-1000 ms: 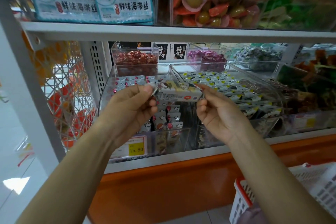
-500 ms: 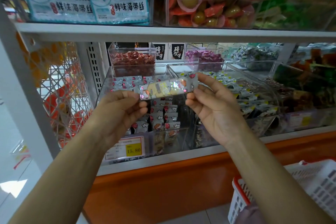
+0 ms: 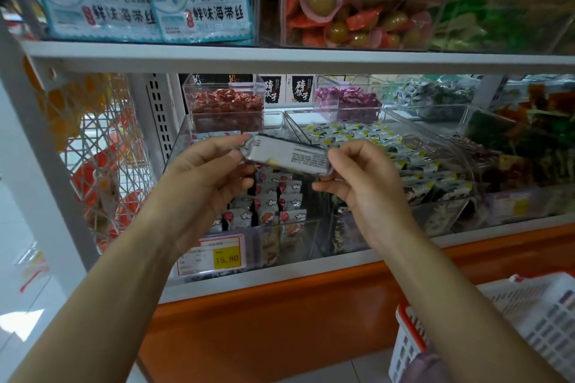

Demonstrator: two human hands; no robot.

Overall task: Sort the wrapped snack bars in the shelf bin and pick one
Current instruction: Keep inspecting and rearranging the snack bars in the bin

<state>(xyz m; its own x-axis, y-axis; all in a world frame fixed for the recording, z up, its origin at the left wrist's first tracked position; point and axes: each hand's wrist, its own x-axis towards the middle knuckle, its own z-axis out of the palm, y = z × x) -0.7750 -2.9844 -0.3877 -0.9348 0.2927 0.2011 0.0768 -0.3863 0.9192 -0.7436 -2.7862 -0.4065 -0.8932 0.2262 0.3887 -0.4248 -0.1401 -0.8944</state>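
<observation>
Nearest, a white basket (image 3: 535,314) with a red rim sits at lower right. Further in, the left hand (image 3: 205,171) pinches one end of a wrapped snack bar (image 3: 289,155) and the right hand (image 3: 364,177) pinches the other. Its printed back faces the camera, in front of the clear shelf bin (image 3: 178,148) of wrapped bars (image 3: 280,193). Behind stand red sweets (image 3: 224,101) and purple sweets (image 3: 345,96).

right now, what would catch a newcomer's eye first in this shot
First, the wrapped snack bar held up mid-frame, printed back toward the camera, with the left hand pinching one end and the right hand the other. Just behind and below it sits the clear shelf bin of small wrapped bars, with a yellow 15.80 price tag at its front. A white basket with a red rim shows at lower right.
</observation>
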